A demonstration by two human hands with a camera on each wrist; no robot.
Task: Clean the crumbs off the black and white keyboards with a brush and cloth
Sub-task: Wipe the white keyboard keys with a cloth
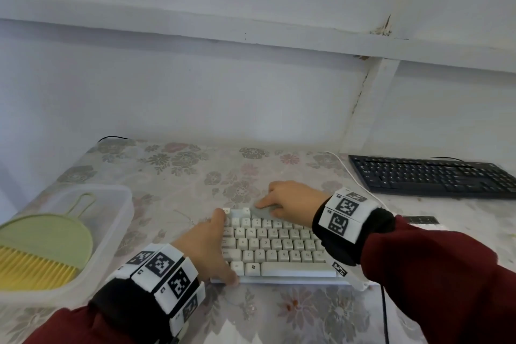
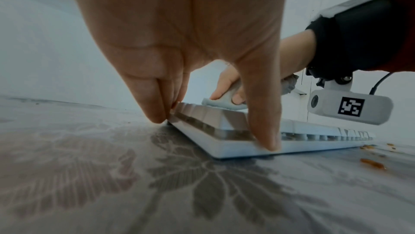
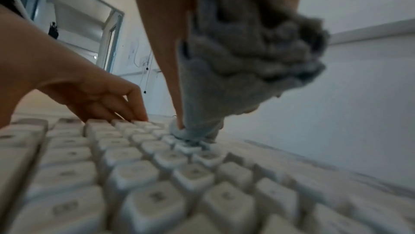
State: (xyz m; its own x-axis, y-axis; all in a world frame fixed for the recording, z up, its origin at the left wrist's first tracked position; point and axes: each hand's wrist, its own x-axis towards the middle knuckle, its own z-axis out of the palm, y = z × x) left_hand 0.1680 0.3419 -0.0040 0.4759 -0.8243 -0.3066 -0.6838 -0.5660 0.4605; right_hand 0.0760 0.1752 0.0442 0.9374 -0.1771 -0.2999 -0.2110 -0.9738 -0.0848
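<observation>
The white keyboard (image 1: pixel 279 246) lies on the flowered tablecloth in front of me. My left hand (image 1: pixel 212 246) holds its left end, thumb on the front corner and fingers (image 2: pixel 155 113) at the back corner. My right hand (image 1: pixel 287 201) grips a bunched grey cloth (image 1: pixel 262 212) and presses it on the top row of keys, left of centre. In the right wrist view the cloth (image 3: pixel 247 51) bulges out of the fist and narrows to the keys (image 3: pixel 134 175). The black keyboard (image 1: pixel 430 176) sits at the far right, untouched. The green brush (image 1: pixel 47 246) with yellow bristles lies in a tub.
The clear plastic tub (image 1: pixel 122 204) stands at the left edge of the table. Brown crumbs (image 2: pixel 372 164) lie on the tablecloth by the white keyboard's front edge. A white cable (image 1: pixel 346 170) runs between the two keyboards. The wall stands close behind the table.
</observation>
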